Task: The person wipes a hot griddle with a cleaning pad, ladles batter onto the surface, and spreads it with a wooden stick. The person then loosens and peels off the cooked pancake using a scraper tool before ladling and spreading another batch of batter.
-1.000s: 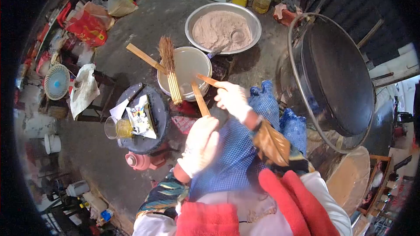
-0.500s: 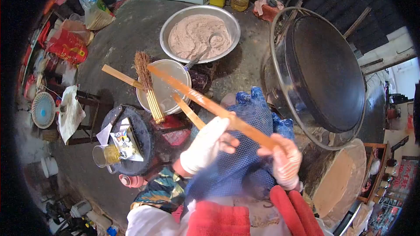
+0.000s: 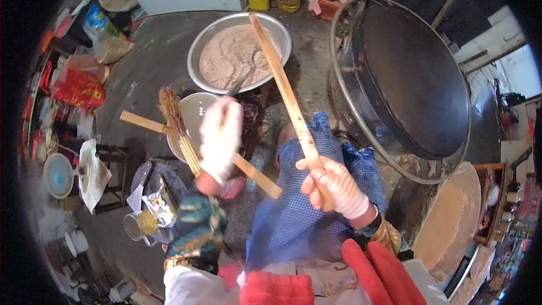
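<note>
Right hand (image 3: 337, 187) closed on near end of long wooden slat (image 3: 292, 104). Left hand (image 3: 221, 138) by bucket (image 3: 193, 108), blurred, can't tell if holding. Slat's long axis runs forward, slightly left, toward metal basin (image 3: 193, 59).

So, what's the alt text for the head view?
A person's right hand holds a long wooden slat; the left hand, blurred, is near a bucket and brush. Nearby are a metal basin of pinkish paste and a large round pan.

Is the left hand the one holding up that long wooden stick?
No, the right hand grips the long wooden stick near its lower end, and the left hand is apart from it.
</note>
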Available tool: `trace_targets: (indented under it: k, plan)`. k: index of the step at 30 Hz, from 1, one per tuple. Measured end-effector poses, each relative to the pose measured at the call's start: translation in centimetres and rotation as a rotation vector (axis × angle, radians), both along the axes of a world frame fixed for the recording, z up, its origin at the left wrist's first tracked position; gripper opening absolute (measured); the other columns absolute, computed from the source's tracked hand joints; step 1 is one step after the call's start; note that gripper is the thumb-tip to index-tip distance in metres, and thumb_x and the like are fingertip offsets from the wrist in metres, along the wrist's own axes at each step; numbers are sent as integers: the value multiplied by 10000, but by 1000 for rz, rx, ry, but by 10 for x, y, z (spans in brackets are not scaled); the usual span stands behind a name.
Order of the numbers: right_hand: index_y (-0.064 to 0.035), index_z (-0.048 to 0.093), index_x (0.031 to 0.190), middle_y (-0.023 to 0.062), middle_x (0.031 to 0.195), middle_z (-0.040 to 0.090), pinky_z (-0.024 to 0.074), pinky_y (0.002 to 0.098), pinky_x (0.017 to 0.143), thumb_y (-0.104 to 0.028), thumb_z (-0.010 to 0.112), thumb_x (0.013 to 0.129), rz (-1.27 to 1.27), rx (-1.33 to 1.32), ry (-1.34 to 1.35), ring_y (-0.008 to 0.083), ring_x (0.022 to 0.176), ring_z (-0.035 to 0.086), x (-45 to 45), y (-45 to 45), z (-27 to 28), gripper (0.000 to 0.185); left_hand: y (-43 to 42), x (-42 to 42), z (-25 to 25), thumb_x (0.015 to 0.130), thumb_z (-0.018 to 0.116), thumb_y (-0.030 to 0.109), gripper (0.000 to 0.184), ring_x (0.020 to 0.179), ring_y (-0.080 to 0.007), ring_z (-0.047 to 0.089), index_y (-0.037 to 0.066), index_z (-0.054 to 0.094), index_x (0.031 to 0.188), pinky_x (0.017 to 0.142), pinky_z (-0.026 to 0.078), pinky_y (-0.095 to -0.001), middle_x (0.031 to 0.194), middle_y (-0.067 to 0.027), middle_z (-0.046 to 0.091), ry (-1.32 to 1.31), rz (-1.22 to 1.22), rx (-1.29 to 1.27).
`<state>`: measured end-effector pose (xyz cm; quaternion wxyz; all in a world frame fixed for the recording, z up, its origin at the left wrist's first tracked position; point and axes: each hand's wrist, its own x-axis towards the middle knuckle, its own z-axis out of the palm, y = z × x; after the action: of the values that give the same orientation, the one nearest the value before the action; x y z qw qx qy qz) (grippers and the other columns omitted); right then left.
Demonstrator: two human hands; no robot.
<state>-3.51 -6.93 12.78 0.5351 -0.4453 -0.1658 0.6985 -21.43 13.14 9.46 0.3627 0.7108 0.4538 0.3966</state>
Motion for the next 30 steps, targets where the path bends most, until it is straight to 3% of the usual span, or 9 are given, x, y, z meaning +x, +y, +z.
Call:
trace_targets:
  k: [2, 7, 8, 11, 19, 23, 28, 29, 30]
  plan:
    - [-22, 489, 1228, 32, 630, 547, 402, 218, 397, -380, 493, 944, -26, 65, 26, 93, 441, 497, 16, -6, -6, 457, 56, -14, -32, 906, 546, 393, 533, 993, -255, 582, -36, 480, 1216, 874, 463, -356, 1084, -140, 609, 377, 170, 186]
    - [18, 519, 1188, -53, 511, 367, 266, 201, 350, -504, 330, 976, -355, -95, -120, 44, 379, 301, 53, -53, 0, 595, 147, -26, -96, 878, 576, 349, 485, 862, -321, 631, -37, 490, 1158, 707, 549, -413, 1064, -251, 594, 307, -464, -960]
    - [18, 571, 1117, -55, 480, 359, 255, 203, 348, -470, 299, 994, -437, -135, -415, 41, 376, 296, 62, -75, -7, 572, 138, -1, -72, 855, 632, 226, 328, 772, -270, 628, 7, 523, 1073, 592, 572, -367, 1028, -187, 591, 224, -185, -1147]
    - [-35, 526, 874, -36, 501, 423, 293, 205, 365, -427, 406, 970, -608, -241, -914, 55, 387, 379, 83, -141, -27, 421, 151, 17, -106, 855, 619, 173, 278, 744, -302, 610, 24, 536, 1074, 569, 571, -385, 926, -131, 595, -6, -213, -1246]
    - [-75, 457, 985, 39, 593, 520, 379, 240, 380, -303, 533, 923, -866, -373, -614, 115, 413, 472, 60, -176, -60, 249, 137, 75, -108, 920, 477, 139, 229, 397, -142, 434, 32, 493, 718, 369, 311, -294, 556, -60, 492, -38, -335, -1103]
    - [-67, 464, 989, 25, 564, 506, 342, 227, 357, -328, 556, 916, -944, -286, -639, 97, 382, 440, 59, -190, -64, 286, 133, 65, -112, 917, 483, 123, 237, 379, -142, 445, 50, 409, 1131, 330, 360, -293, 569, -44, 468, 194, -198, -940]
    - [-72, 464, 991, 18, 568, 517, 347, 219, 354, -351, 558, 923, -980, -389, -749, 97, 371, 434, 50, -191, -45, 302, 203, 95, -151, 950, 391, 295, 538, 859, -383, 641, 47, 241, 1404, 745, 501, -435, 958, -247, 642, 844, -153, -103]
    - [-73, 460, 999, 17, 569, 517, 344, 219, 360, -375, 550, 925, -987, -476, -785, 99, 373, 430, 49, -199, -45, 323, 229, 99, -155, 945, 338, 297, 564, 1095, -424, 540, 42, 197, 1428, 939, 411, -435, 1115, -287, 590, 617, -59, -559]
    - [-73, 460, 999, 17, 569, 517, 344, 219, 360, -375, 550, 925, -994, -477, -796, 99, 373, 430, 47, -203, -41, 323, 226, 100, -155, 933, 339, 213, 549, 1125, -407, 530, 3, 193, 1419, 972, 390, -429, 1170, -305, 553, 822, -151, -324]
